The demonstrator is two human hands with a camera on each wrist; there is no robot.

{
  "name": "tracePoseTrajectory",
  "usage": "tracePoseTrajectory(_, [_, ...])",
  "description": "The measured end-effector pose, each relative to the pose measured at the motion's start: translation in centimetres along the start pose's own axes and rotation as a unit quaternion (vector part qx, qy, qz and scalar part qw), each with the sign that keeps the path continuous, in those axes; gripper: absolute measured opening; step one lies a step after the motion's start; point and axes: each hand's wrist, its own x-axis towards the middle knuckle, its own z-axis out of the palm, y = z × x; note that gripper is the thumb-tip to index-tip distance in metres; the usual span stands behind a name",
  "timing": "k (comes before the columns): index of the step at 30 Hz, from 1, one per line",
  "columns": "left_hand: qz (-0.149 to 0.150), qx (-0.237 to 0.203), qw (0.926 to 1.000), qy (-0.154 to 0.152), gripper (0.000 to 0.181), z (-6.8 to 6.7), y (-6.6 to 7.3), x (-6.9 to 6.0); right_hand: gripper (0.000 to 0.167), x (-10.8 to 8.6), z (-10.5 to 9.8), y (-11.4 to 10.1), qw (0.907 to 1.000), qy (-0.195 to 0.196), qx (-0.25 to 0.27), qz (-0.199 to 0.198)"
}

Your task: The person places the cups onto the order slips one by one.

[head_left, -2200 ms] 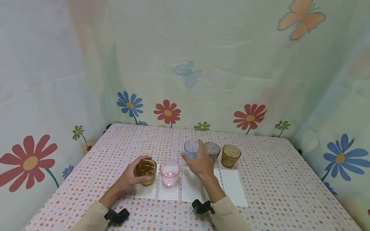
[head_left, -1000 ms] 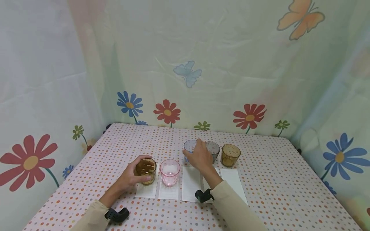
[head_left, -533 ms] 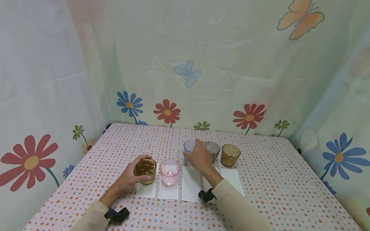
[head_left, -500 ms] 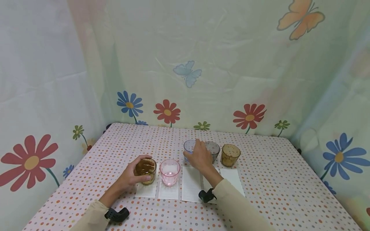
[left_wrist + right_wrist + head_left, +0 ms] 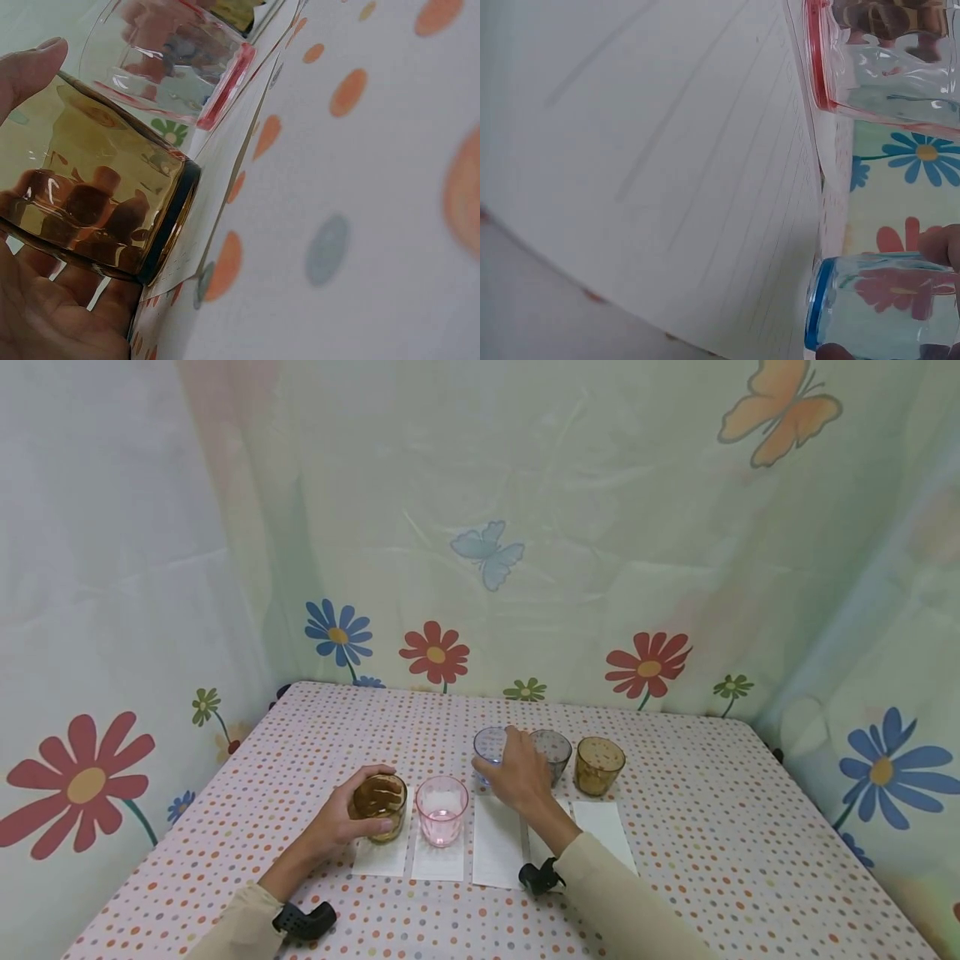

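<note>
Blue glass (image 5: pixel 489 746) is held by the right-hand grip (image 5: pixel 522 774), amber glass (image 5: pixel 381 797) (beside pink glass (image 5: pixel 442 812)) by the left-hand grip (image 5: pixel 342 812).

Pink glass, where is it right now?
In the head view, the pink glass stands on the second paper sheet from the left, just right of the amber glass gripped by the left hand.

We're in a curtained-off spot, type of rm. unclear: drapes (image 5: pixel 397 468) w/ printed flowers (image 5: pixel 649 668) & butterflies (image 5: pixel 808 422) L, R & back of dotted surface (image 5: pixel 750 827).
</note>
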Motion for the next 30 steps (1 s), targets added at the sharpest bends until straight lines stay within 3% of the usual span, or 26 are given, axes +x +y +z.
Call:
tracePoseTrajectory(7, [0.002, -0.008, 1.0, -0.004, 0.066, 0.0, -0.1, 0.0, 0.081, -0.2, -0.2, -0.3, 0.999, 0.024, 0.008, -0.037])
tracePoseTrajectory(22, [-0.018, 0.007, 0.9998, 0.009, 0.066, 0.1, 0.3, -0.1, 0.073, -0.2, -0.8, -0.2, 0.994, 0.062, 0.071, -0.056])
tracePoseTrajectory(30, [-0.014, 0.009, 0.9998, 0.009, 0.066, 0.0, 0.3, 0.0, 0.07, -0.4, -1.1, 0.1, 0.9911, 0.074, 0.095, -0.056])
